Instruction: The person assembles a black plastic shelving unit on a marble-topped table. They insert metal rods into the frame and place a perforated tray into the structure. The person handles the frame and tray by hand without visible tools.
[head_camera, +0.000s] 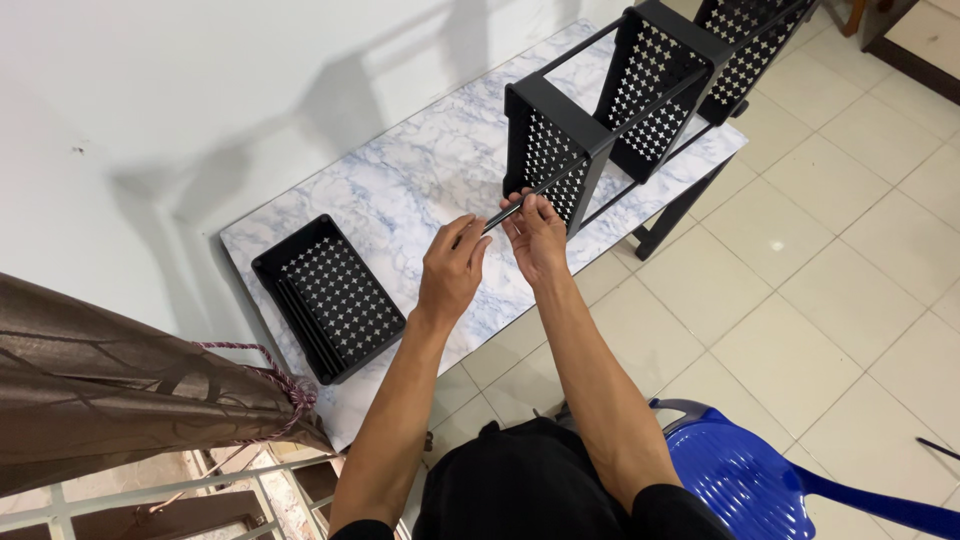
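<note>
A black perforated rack (640, 90), made of several trays joined by thin rods, lies on its side across a marble-patterned table (420, 170). My left hand (452, 268) pinches the near end of a thin black rod (505, 214). My right hand (538, 235) grips the same rod where it meets the nearest tray (548, 150). A loose black perforated tray (330, 297) lies flat on the table to the left of my hands, with a few thin rods inside along its edge.
A white wall runs behind the table. Tiled floor (820, 260) spreads to the right. A blue plastic chair (760, 480) stands at my lower right. A brown curtain (110, 390) tied with cord hangs at the left, over a window frame.
</note>
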